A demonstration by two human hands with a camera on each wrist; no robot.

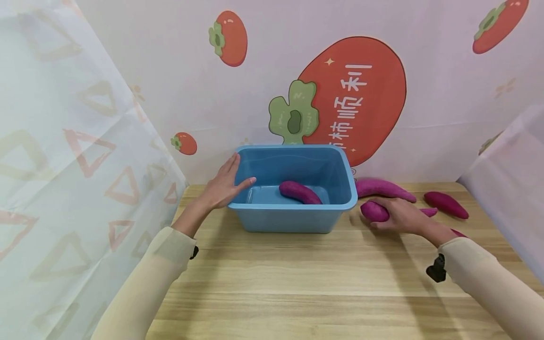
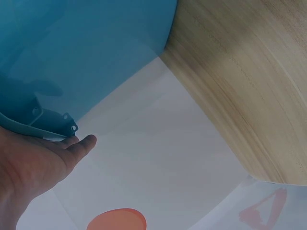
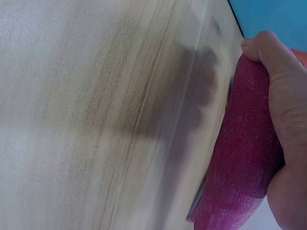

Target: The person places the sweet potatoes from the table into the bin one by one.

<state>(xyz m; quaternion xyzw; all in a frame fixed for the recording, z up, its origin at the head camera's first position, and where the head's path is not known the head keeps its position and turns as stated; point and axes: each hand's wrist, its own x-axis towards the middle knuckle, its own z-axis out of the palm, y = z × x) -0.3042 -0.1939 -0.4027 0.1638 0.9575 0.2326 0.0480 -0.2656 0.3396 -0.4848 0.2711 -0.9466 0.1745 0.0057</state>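
A blue plastic bin (image 1: 289,219) stands on the table, with one purple sweet potato (image 1: 299,192) lying inside. My left hand (image 1: 223,186) touches the bin's left rim, its fingers fairly straight and the thumb reaching over the inside. In the left wrist view, fingertips (image 2: 86,143) show beneath the rim. To the right of the bin, my right hand (image 1: 401,215) grips another purple sweet potato (image 3: 240,139), fingers and thumb around it. The right wrist view shows this one's long body close over the table; its far end is cut off there.
One curved sweet potato (image 1: 384,187) lies behind the right hand, and a darker one (image 1: 446,204) farther right. Purple tips (image 1: 429,211) show beside the hand and wrist. A patterned cloth wall (image 1: 204,94) rises behind the wooden table (image 1: 297,278), with cloth at both sides.
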